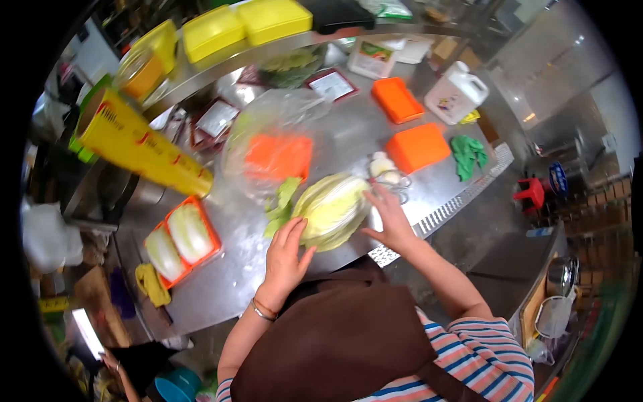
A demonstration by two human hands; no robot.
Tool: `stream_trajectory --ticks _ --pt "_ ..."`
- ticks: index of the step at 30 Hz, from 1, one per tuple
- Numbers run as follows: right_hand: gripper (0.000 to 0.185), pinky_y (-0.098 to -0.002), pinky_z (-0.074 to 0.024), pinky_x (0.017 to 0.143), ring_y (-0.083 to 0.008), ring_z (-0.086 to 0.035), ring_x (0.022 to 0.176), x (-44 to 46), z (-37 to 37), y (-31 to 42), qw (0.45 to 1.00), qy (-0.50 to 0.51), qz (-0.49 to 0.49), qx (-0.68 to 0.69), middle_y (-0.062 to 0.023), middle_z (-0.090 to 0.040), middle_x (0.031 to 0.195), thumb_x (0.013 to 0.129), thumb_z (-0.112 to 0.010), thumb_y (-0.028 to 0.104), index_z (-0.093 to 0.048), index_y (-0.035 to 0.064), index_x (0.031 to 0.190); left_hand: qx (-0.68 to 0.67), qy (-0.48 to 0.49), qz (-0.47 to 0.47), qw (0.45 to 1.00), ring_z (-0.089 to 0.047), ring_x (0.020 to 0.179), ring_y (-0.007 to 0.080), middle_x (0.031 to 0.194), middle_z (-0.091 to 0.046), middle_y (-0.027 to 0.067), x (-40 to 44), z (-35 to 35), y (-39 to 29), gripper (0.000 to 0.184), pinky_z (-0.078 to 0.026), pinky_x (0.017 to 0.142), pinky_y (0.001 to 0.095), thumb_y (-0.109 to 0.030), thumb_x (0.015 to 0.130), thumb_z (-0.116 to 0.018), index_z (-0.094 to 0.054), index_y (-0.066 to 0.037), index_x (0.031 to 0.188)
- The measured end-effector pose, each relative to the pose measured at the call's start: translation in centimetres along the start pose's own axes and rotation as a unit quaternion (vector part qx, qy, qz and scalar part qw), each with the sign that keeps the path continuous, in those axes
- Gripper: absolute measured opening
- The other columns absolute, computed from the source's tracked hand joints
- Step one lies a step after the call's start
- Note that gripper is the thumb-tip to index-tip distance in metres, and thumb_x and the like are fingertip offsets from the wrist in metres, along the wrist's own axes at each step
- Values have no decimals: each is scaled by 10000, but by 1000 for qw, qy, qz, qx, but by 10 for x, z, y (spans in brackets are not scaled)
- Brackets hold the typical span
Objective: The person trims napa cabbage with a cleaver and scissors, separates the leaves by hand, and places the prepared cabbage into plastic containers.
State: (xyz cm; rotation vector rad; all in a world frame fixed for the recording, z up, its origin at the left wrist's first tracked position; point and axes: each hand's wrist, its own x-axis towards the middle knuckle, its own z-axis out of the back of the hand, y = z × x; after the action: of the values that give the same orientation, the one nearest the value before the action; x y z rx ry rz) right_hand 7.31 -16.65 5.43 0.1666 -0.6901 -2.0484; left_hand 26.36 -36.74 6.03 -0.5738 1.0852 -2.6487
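Note:
A large napa cabbage (333, 209) lies on the steel table in front of me, pale yellow leaves with white ribs. My left hand (287, 254) holds its left side, fingertips on the leaves and thumb below. On the right, my right hand (394, 224) is curved around the other end, with fingers and thumb apart. A loose green leaf (282, 204) lies beside the cabbage's left edge. Just past the right end are a small white lump (382, 165) and a pair of scissors (403, 194), partly covered. The undersides of both hands are hidden.
An orange tray (218, 242) with two wrapped cabbages stands left, near a yellow cloth (153, 285) and a tall yellow roll (144, 144). Orange boxes (418, 147), a green cloth (467, 155) and a white jug (457, 94) are right. Behind sits a clear bag (268, 120). Another person's hand (110, 362) holds a phone.

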Motion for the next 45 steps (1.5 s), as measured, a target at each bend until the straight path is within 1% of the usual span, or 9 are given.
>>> stream_trajectory --ticks 5,12,23,30,33,34,35,39,45 --pt "819 -446 -378 1029 -408 -414 1248 14 38 -49 990 -129 -34 -51 -228 -387 1372 659 -807 152 -402 76 1367 156 96 -28 983 -244 1365 423 1491 -247 191 32 -29 -24 887 -194 1094 593 -201 622 -840 -403 -131 1390" --pt "1020 -501 -327 1055 -405 -284 1352 71 83 -159 937 -113 -313 -109 -249 -277 1466 598 -831 408 -324 133 1439 127 75 3 989 -289 1341 418 1445 -326 198 29 -34 -20 793 -236 1083 575 -190 648 -824 -447 -108 1341" --pt "1194 -528 -225 1119 -402 -229 1381 131 121 -157 881 343 104 -309 -213 -227 1500 488 -869 321 -225 212 1488 50 -65 120 989 -419 1259 388 1355 -441 202 5 -5 -25 459 -358 1039 449 -70 785 -693 -523 -11 1207" --pt "1141 -499 -246 1118 -422 -282 1338 130 156 -125 923 235 116 -281 -254 -291 1433 508 -824 237 -231 159 1479 61 -92 133 985 -430 1265 356 1371 -437 184 -11 6 -24 437 -366 1036 423 -61 815 -661 -527 -22 1229" --pt "1064 -483 -320 1090 -384 -372 1307 123 160 -74 987 27 161 -9 -243 -373 1397 560 -812 257 -266 72 1454 -72 -90 191 975 -427 1281 315 1400 -411 165 -14 9 -28 516 -376 1031 413 -118 835 -662 -474 -28 1307" --pt "998 -469 -358 1069 -354 -420 1280 117 147 -50 917 138 66 368 -210 -414 1382 604 -796 269 -291 44 1436 -207 -83 228 948 -424 1285 297 1412 -399 154 -9 12 -31 568 -379 1031 413 -167 848 -667 -438 -38 1352" --pt "936 -455 -396 1048 -324 -468 1253 109 133 -29 697 229 -44 678 -177 -454 1367 648 -780 281 -316 16 1417 -317 -96 227 916 -434 1276 280 1389 -429 150 -2 12 -38 624 -402 1010 404 -149 833 -684 -402 -45 1379" --pt "700 -377 -384 1042 -202 -453 1257 71 5 55 546 344 -160 747 -88 -443 1390 848 -632 181 -281 41 1437 -452 -109 240 852 -445 1258 205 1361 -467 121 -4 21 -42 637 -406 1005 341 -129 899 -617 -294 -34 1439" --pt "446 -336 -475 864 -227 -593 1011 57 -29 73 948 118 66 287 -107 -587 1162 843 -655 129 -526 66 1265 -344 -210 379 833 -526 1186 213 1274 -546 145 -117 35 41 496 -391 1022 340 -48 928 -482 -339 14 1399"
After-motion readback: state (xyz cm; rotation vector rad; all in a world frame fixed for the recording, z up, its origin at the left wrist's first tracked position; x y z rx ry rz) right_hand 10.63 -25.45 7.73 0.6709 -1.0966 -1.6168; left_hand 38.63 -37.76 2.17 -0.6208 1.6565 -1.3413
